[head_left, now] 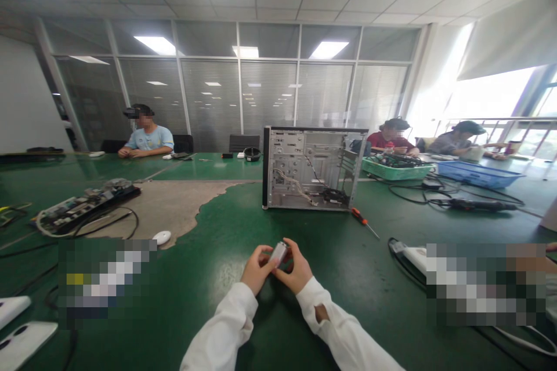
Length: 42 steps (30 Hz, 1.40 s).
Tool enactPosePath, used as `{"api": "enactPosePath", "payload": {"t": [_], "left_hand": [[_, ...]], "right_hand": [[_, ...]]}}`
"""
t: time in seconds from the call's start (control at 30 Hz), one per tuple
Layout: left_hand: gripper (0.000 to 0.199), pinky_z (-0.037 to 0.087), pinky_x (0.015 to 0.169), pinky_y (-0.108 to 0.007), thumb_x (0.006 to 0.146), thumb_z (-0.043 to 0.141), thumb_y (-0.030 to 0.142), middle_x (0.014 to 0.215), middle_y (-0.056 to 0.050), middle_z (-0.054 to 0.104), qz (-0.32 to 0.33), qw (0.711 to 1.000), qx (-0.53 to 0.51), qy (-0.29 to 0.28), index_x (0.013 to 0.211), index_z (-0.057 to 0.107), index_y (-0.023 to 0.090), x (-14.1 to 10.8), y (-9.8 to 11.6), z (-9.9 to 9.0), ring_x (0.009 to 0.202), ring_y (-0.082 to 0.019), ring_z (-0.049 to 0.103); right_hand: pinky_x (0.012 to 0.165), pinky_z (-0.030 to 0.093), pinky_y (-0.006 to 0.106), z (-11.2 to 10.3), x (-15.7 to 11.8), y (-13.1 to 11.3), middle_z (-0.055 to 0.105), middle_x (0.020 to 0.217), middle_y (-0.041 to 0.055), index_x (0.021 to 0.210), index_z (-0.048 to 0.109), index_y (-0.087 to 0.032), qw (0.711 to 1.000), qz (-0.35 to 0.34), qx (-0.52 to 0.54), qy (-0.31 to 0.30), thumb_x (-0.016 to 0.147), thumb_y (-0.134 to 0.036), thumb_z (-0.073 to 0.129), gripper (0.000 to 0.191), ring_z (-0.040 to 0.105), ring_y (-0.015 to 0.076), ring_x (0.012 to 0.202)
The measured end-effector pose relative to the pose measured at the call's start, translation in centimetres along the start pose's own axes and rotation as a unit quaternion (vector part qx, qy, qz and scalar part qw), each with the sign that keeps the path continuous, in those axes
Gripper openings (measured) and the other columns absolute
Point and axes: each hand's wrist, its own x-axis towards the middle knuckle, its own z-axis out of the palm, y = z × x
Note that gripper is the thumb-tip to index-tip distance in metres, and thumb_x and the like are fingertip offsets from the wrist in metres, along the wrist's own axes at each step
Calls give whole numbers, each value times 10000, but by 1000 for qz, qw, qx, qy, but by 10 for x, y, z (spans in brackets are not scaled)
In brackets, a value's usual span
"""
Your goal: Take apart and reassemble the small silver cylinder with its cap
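Observation:
Between my two hands is a small silver block (278, 253) with a dark end, tilted above the green table. Its exact kind is not clear. My left hand (256, 267) grips it from the left, thumb along its near side. From the right, my right hand (299, 265) has its fingers curled round the upper end and the thumb near the bottom. Beyond my hands stands an open computer case (311, 168), its side panel off, with loose cables and a dark part inside. An orange-handled screwdriver (364, 222) lies by the case's lower right corner.
A power strip with circuit parts (87, 203) and cables lie at left. Green (398, 169) and blue (478, 174) baskets stand at back right, near a black cord. Phones (26, 345) lie front left. Several people sit around the table (226, 324).

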Motion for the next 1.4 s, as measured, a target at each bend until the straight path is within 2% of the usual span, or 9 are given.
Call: {"api": "enactPosePath", "payload": {"t": [0.23, 0.47, 0.67, 0.8, 0.97, 1.07, 1.17, 1.27, 1.4], "left_hand": [[408, 402, 531, -244, 632, 536, 452, 625, -18, 593, -68, 995, -70, 2, 888, 479, 140, 5, -2, -2, 586, -152, 567], [373, 392, 520, -222, 712, 408, 481, 660, -3, 561, -49, 998, -20, -13, 848, 519, 152, 4, -2, -2, 602, -131, 531], [289, 399, 671, -246, 648, 543, 398, 801, -32, 586, 19, 996, 84, -7, 818, 534, 164, -1, 2, 2, 778, -167, 531], [346, 408, 691, -273, 596, 612, 323, 797, -48, 601, 19, 999, 40, 7, 871, 480, 161, 0, 1, 1, 752, -167, 555], [375, 426, 690, -298, 567, 642, 266, 758, -56, 614, -22, 999, -37, -18, 870, 458, 142, 0, 6, 0, 706, -167, 577], [400, 419, 747, -307, 533, 666, 203, 842, -77, 613, -21, 998, -51, -22, 881, 483, 132, -1, 7, -1, 792, -183, 572], [395, 415, 775, -307, 521, 669, 158, 876, -79, 608, -5, 998, -53, -29, 878, 502, 132, 1, 3, -2, 845, -191, 560], [372, 426, 762, -299, 526, 655, 123, 885, -66, 605, 18, 998, -55, -29, 857, 488, 144, 2, -1, -2, 842, -183, 560], [339, 428, 766, -302, 548, 629, 125, 945, -59, 594, 70, 997, -18, 1, 838, 458, 165, 1, 1, -3, 862, -177, 556]], "right_hand": [[494, 427, 224, -2, 1, 5, 511, 970, 51, 1148, 307, -211, 999, 8, 31, -39, 499, -178, 625, 724, 528, 146, 733], [529, 469, 252, 0, -1, 6, 532, 931, 60, 1087, 355, -189, 998, 20, 55, -30, 517, -195, 613, 626, 536, 168, 774], [669, 468, 304, -4, -3, -5, 455, 1032, 102, 1142, 306, -148, 996, -79, -15, -31, 513, -153, 570, 682, 499, 193, 869], [798, 416, 336, -6, -3, -11, 423, 1046, 104, 1158, 308, -136, 992, -123, -31, -30, 531, -111, 535, 667, 468, 191, 917], [677, 453, 292, -11, -1, -11, 385, 1089, 104, 1170, 315, -172, 991, -116, -15, -67, 524, -124, 571, 697, 440, 204, 949], [735, 435, 322, -16, -2, -14, 372, 1126, 97, 1174, 335, -204, 988, -120, -23, -94, 518, -122, 589, 708, 397, 227, 1020], [782, 411, 353, -19, -4, -20, 374, 1157, 86, 1176, 352, -234, 984, -131, -24, -114, 548, -147, 588, 677, 372, 240, 1059], [739, 431, 322, -19, -5, -21, 399, 1154, 79, 1204, 310, -242, 984, -138, 10, -109, 581, -155, 568, 680, 402, 222, 1035], [634, 456, 268, -15, -3, -13, 434, 1111, 85, 1234, 217, -224, 991, -75, 81, -76, 616, -162, 542, 701, 476, 179, 936]]}}
